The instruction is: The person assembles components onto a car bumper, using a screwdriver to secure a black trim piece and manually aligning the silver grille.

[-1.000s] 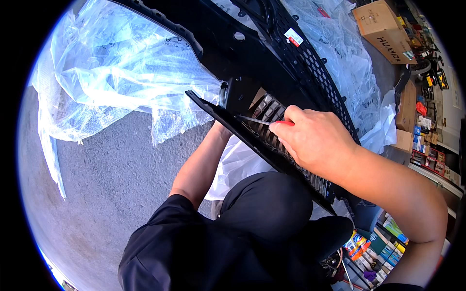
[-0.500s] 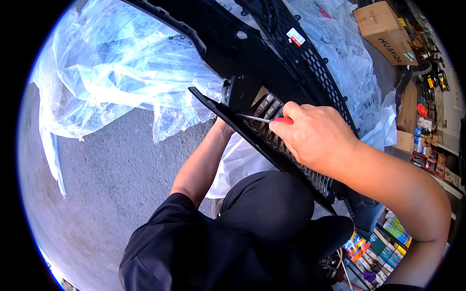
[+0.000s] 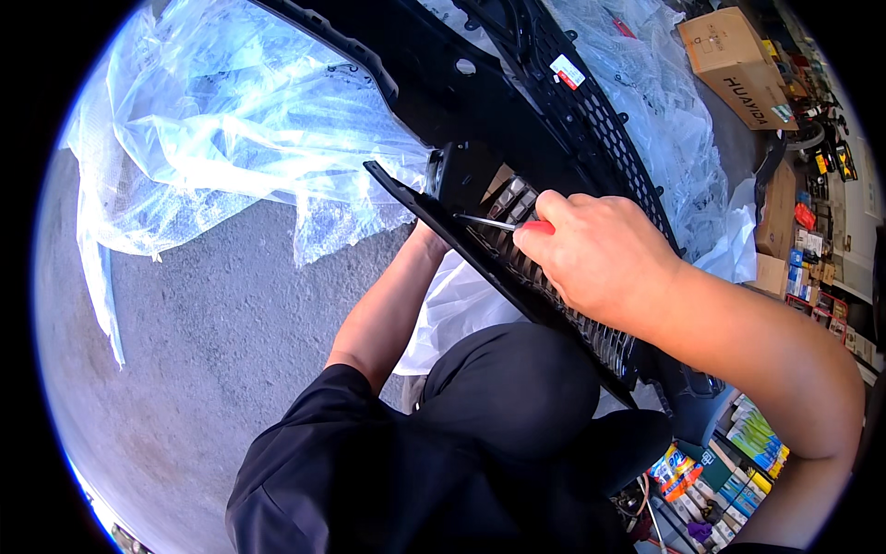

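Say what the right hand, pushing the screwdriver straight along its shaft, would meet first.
Likely the black grille rim: the screwdriver in the right hand points left at it, tip at or very near its surface. Depth is unclear, so contact can't be confirmed.

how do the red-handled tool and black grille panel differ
The tool is slim, with a red handle and metal shaft; the grille panel is far longer and mainly black. The tool lies nearly level in view, held in the right hand; the grille panel slants down rightward.
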A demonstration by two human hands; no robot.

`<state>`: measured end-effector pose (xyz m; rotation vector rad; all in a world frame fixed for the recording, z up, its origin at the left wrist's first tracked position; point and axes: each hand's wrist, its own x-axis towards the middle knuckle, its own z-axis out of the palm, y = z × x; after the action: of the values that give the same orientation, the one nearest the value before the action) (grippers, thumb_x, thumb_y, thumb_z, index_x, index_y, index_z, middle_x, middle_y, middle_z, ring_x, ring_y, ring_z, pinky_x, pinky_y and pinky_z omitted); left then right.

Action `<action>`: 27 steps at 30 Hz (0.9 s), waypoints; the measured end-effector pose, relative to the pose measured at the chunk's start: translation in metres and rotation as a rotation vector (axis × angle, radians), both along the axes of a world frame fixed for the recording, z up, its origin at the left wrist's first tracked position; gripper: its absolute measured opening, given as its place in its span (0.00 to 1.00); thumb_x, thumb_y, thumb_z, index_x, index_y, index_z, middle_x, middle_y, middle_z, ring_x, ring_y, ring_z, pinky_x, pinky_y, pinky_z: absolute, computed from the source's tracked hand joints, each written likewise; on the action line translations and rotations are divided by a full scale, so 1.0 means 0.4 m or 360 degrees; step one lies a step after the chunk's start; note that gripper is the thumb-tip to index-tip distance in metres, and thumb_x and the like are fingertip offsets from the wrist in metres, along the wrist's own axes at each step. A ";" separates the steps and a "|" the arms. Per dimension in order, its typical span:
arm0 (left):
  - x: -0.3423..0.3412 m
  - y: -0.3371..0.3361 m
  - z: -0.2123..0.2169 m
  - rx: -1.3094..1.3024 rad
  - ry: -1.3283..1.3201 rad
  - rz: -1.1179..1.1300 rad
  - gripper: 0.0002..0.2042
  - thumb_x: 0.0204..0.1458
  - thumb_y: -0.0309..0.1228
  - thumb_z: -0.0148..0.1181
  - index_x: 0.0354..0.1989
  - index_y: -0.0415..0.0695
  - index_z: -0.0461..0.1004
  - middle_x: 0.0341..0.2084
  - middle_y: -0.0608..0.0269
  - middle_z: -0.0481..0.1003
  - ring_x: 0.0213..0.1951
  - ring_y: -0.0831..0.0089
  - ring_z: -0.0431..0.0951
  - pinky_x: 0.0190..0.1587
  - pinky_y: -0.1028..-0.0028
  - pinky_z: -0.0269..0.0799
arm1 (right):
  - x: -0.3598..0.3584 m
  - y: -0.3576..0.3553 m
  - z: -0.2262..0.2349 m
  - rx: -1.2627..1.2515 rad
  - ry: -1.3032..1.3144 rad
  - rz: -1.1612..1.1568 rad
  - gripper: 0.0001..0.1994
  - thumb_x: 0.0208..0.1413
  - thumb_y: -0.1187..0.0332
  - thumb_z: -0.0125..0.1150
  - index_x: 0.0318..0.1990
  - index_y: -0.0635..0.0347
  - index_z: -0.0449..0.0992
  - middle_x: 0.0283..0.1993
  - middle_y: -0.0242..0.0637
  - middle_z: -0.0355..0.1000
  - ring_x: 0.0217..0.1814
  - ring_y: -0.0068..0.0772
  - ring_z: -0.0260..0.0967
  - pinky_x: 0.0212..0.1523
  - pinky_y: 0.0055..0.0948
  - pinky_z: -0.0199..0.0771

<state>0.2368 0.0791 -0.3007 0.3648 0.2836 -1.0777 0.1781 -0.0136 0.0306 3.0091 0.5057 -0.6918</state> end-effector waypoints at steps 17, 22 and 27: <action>0.000 0.006 0.029 -0.0082 0.0109 0.0056 0.19 0.69 0.42 0.51 0.58 0.43 0.77 0.49 0.54 0.80 0.48 0.60 0.83 0.51 0.59 0.83 | -0.012 -0.025 -0.021 -0.0153 -0.0641 0.1281 0.07 0.48 0.67 0.61 0.28 0.60 0.82 0.34 0.34 0.70 0.42 0.35 0.67 0.43 0.31 0.66; -0.002 -0.003 0.008 0.0022 0.0001 0.0072 0.18 0.69 0.39 0.49 0.58 0.43 0.76 0.50 0.54 0.80 0.48 0.60 0.83 0.51 0.59 0.82 | -0.047 -0.016 -0.027 -0.0207 -0.0512 0.1309 0.14 0.51 0.66 0.58 0.39 0.66 0.82 0.43 0.41 0.76 0.43 0.36 0.71 0.40 0.28 0.69; -0.001 0.003 -0.018 -0.0225 0.0166 0.0076 0.27 0.71 0.49 0.34 0.64 0.46 0.72 0.57 0.51 0.76 0.56 0.53 0.78 0.61 0.52 0.74 | -0.044 -0.004 -0.033 -0.0163 -0.0614 0.0931 0.10 0.51 0.67 0.60 0.34 0.63 0.82 0.38 0.38 0.74 0.41 0.34 0.70 0.35 0.27 0.67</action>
<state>0.2363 0.0801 -0.3077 0.1746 0.3056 -1.0649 0.1604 -0.0150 0.0173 2.5805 1.1932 -0.0922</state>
